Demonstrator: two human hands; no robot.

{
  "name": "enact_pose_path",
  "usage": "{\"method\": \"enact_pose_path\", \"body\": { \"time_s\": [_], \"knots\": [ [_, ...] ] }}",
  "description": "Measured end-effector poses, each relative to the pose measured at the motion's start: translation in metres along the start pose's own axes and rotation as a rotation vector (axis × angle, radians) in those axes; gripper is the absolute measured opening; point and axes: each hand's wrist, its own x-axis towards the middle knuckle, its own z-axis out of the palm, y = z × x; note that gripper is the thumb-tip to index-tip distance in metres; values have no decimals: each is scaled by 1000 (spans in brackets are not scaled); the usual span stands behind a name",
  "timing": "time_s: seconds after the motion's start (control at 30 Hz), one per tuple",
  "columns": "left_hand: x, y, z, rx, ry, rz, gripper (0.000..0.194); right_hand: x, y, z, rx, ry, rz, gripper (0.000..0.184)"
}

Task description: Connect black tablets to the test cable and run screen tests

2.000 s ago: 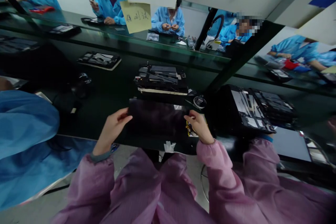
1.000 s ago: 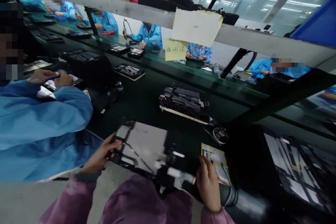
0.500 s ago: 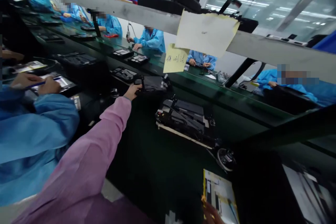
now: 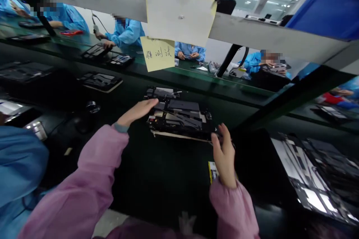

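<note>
A stack of opened tablet-like devices [image 4: 183,117] with bare inner parts and dark ribbon strips lies on the dark green table. My left hand [image 4: 138,111] is stretched out at the stack's left end, fingers straight and together, holding nothing; I cannot tell if it touches. My right hand [image 4: 225,153] stands near the right end, thumb and fingers apart, with nothing in it. Behind the stack sits another opened device [image 4: 162,92]. A flat pack with yellow edges [image 4: 212,171] lies partly hidden by my right hand and sleeve.
More opened devices [image 4: 102,81] lie to the left, and a pile of device parts [image 4: 308,171] stands at right. A metal shelf beam [image 4: 244,37] with paper notes [image 4: 158,54] crosses above. A co-worker's blue sleeve [image 4: 21,171] is close on my left.
My left hand has let go of a device, which now sits behind the stack. My right hand has left the yellow-edged pack and moved up beside the stack. The view has turned right.
</note>
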Motion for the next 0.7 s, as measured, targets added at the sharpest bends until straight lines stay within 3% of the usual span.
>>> {"method": "enact_pose_path", "body": {
  "time_s": [0.1,0.2,0.33,0.43,0.5,0.57,0.63,0.7],
  "knots": [
    [-45,5,18,-39,-9,-32,61,19,-4,21,-28,-52,-35,54],
    [-57,22,31,-158,55,89,62,23,-13,27,10,-46,-20,50],
    [-85,69,23,-296,114,244,63,6,-33,3,116,10,2,48],
    [-151,91,8,-369,100,240,64,-43,-45,-30,97,55,-120,44],
    [-205,84,1,-368,98,136,64,-91,-44,-49,47,29,-183,43],
    [-252,58,0,-320,127,13,64,-142,-31,-60,11,-66,-178,48],
    [-281,22,3,-276,104,-116,65,-185,-9,-63,-26,-182,-138,48],
    [-290,-14,9,-235,65,-183,67,-210,16,-58,-46,-288,-106,45]
  ]
}}
